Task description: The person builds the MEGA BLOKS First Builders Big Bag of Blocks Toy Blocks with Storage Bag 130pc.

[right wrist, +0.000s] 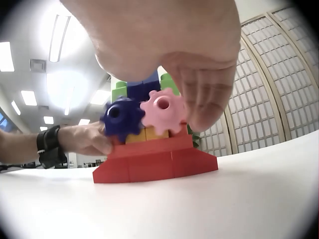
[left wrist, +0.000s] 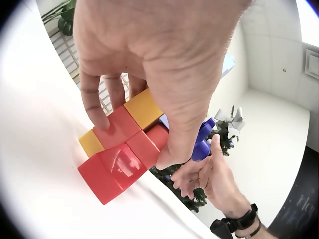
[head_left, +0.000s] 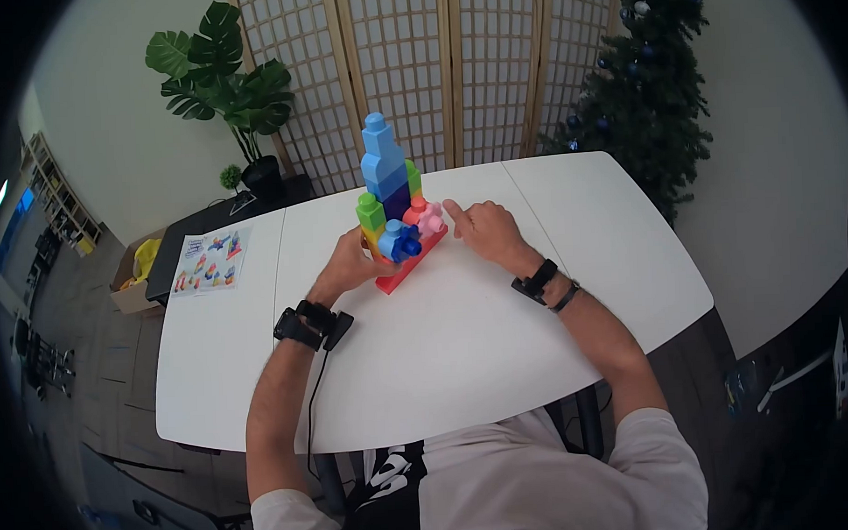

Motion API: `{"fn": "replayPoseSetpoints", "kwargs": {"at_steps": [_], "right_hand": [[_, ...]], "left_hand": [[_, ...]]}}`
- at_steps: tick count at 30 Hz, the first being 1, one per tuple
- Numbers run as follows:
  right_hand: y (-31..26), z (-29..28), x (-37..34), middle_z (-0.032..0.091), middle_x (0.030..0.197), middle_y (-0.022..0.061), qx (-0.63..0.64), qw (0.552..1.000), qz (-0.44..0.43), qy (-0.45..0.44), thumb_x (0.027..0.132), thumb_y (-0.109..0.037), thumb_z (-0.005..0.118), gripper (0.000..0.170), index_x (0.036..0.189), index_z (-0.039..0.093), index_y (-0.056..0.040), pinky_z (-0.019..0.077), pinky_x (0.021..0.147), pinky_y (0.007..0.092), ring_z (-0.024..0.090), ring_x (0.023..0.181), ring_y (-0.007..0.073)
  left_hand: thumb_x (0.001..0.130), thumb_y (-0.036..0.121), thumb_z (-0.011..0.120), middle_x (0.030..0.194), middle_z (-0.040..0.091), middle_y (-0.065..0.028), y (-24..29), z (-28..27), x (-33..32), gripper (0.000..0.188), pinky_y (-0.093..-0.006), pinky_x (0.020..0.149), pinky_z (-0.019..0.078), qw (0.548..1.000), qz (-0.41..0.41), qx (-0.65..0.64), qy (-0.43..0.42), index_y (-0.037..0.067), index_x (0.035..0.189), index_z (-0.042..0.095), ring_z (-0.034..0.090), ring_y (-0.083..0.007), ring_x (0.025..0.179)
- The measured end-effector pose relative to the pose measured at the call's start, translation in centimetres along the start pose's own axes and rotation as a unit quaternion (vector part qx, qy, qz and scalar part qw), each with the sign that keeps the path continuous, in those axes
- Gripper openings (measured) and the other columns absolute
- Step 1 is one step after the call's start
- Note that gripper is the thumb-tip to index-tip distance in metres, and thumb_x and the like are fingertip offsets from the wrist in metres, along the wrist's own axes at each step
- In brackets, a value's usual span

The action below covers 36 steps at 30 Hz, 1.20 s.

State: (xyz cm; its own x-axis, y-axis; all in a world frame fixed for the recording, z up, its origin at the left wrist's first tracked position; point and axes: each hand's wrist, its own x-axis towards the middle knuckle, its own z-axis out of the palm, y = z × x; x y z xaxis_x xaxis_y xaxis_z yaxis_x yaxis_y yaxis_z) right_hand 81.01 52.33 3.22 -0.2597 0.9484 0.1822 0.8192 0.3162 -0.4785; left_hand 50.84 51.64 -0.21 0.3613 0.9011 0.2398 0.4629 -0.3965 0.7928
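Observation:
A tower of toy building blocks (head_left: 384,173) stands on the table, light blue at the top, with green, yellow and red blocks lower down. Its sloped red base (right wrist: 152,167) rests on the tabletop. On its front sit a dark blue gear (right wrist: 122,118) and a pink gear (right wrist: 164,112), side by side. My left hand (head_left: 346,264) grips the tower's left end low down, its thumb at a red block (left wrist: 144,147) in the left wrist view. Beside the pink gear, my right hand (head_left: 488,229) is held with loose fingers and nothing in it.
The white table (head_left: 428,377) carries a printed sheet (head_left: 209,261) with pictures of block models at its left. Behind stand a folding screen (head_left: 398,70), a potted plant (head_left: 264,175) and a Christmas tree (head_left: 638,99). A cable (head_left: 309,404) runs from the left wrist.

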Motion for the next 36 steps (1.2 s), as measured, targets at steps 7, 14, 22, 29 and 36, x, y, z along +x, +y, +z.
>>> {"fn": "replayPoseSetpoints", "kwargs": {"at_steps": [7, 14, 22, 29, 36], "right_hand": [[3.0, 0.5, 1.0, 0.078, 0.114, 0.0197, 0.114, 0.986, -0.12, 0.016, 0.1, -0.023, 0.073, 0.049, 0.142, 0.062, 0.0008, 0.0613, 0.084, 0.0455, 0.078, 0.093, 0.0365], [3.1, 2.1, 2.6, 0.067, 0.143, 0.0147, 0.182, 0.961, -0.15, -0.141, 0.081, -0.013, 0.091, 0.088, 0.156, 0.046, -0.0054, 0.0598, 0.101, 0.0416, 0.067, 0.127, 0.0287], [3.2, 2.8, 3.6, 0.072, 0.128, 0.0191, 0.209, 0.952, -0.158, -0.159, 0.075, -0.008, 0.093, 0.079, 0.143, 0.053, 0.0018, 0.0592, 0.098, 0.0407, 0.072, 0.114, 0.0325], [3.3, 3.3, 4.3, 0.073, 0.128, 0.0184, 0.217, 0.949, -0.149, -0.173, 0.073, -0.01, 0.094, 0.082, 0.143, 0.053, 0.0017, 0.0583, 0.099, 0.0396, 0.072, 0.113, 0.0317], [3.0, 3.1, 5.1, 0.076, 0.12, 0.0173, 0.176, 0.956, -0.142, -0.189, 0.072, -0.008, 0.094, 0.076, 0.138, 0.058, 0.0019, 0.0592, 0.097, 0.0384, 0.074, 0.111, 0.0308]], "left_hand": [[0.076, 0.012, 0.093, 0.127, 0.071, -0.0033, -0.6, -1.1, 0.5, 0.079, -0.0401, 0.105, 0.0541, 0.998, 0.006, 0.031, -0.049, 0.009, 0.147, 0.057, 0.067, -0.0194, 0.115], [0.077, 0.007, 0.09, 0.133, 0.07, -0.0057, -1.8, -1.1, 1.7, 0.079, -0.0423, 0.111, 0.0517, 0.994, 0.022, -0.057, -0.088, 0.011, 0.149, 0.057, 0.066, -0.0222, 0.12], [0.076, 0.001, 0.092, 0.133, 0.07, -0.0053, -1.8, -1.2, 2.2, 0.078, -0.0413, 0.112, 0.0526, 0.995, 0.019, -0.024, -0.097, 0.01, 0.146, 0.059, 0.067, -0.0224, 0.121], [0.075, 0.002, 0.094, 0.132, 0.071, -0.0037, -1.6, -1.3, 2.7, 0.077, -0.0407, 0.118, 0.0488, 0.993, -0.013, -0.038, -0.108, 0.009, 0.144, 0.062, 0.066, -0.0213, 0.124], [0.074, 0.005, 0.096, 0.128, 0.072, -0.0034, -2.0, -1.5, 3.2, 0.074, -0.04, 0.116, 0.0497, 0.995, -0.015, -0.008, -0.101, 0.009, 0.141, 0.063, 0.066, -0.0209, 0.121]]}}
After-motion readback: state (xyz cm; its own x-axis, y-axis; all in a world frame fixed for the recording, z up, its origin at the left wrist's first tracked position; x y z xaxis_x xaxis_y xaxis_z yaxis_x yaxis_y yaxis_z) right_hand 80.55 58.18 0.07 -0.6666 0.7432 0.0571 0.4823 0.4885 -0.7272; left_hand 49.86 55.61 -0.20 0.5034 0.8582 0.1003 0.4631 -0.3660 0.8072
